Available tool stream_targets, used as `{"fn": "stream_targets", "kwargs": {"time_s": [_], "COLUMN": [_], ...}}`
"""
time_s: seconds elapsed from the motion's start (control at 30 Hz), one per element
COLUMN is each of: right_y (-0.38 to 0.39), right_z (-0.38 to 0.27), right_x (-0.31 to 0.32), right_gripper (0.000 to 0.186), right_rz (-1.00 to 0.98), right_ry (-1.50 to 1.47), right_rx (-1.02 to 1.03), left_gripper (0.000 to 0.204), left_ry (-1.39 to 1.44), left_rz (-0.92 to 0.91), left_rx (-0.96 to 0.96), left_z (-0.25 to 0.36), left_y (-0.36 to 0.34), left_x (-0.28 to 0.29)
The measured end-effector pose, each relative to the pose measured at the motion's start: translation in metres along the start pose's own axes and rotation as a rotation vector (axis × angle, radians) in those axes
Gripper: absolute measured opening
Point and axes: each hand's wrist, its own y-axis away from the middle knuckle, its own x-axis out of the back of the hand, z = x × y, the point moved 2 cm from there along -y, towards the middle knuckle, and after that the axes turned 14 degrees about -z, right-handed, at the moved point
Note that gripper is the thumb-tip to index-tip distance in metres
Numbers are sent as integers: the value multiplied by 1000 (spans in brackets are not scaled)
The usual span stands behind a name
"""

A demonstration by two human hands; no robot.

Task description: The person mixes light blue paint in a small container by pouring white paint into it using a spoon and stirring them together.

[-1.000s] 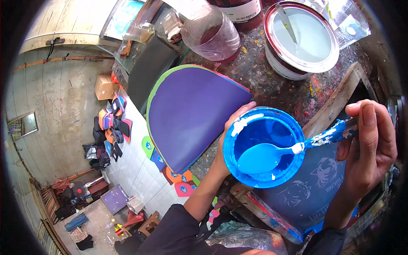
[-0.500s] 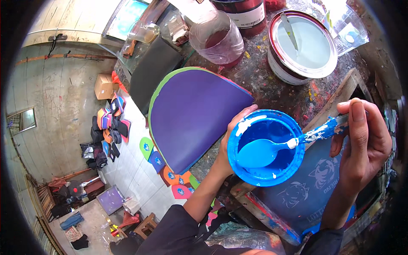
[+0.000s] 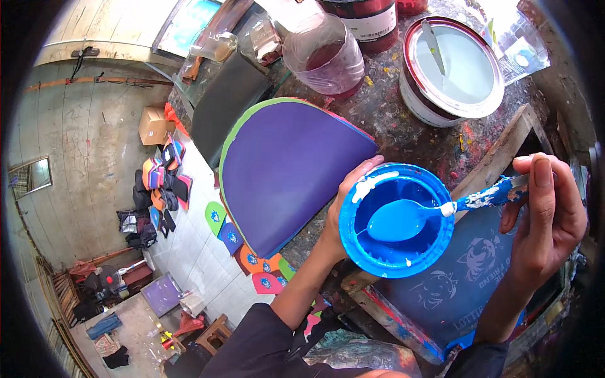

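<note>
Pinched in the right hand (image 3: 547,220), the spoon (image 3: 396,220) has shifted toward three o'clock, mid-tub (image 3: 348,230); left hand (image 3: 332,222) curls around the tub.

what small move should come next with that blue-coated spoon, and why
I'd probably let the spoon drain against the tub's inside edge before moving it: its bowl is coated in blue paint over the tub, the right hand holds its handle, the left hand grips the tub, and the framed screen could catch drips.

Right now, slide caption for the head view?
Left hand holds a blue tub; right hand holds a blue-coated spoon over it.
</note>
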Motion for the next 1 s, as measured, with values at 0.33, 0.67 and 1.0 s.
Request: {"fn": "stream_targets", "kwargs": {"time_s": [0.33,0.67,1.0], "right_y": [-10,-26,-95], "right_z": [-28,-34,-38], "right_x": [-31,-12,-27], "right_gripper": [15,26,123], "right_rz": [-407,-354,-256], "right_ry": [240,432,855], "right_rx": [394,390,-11], "left_gripper": [105,113,162], "left_ry": [155,-751,-576], "left_rz": [47,3,11], "left_rx": [16,-580,-587], "left_z": [-7,38,58], "left_y": [1,5,30], "left_x": [-3,-20,-32]}}
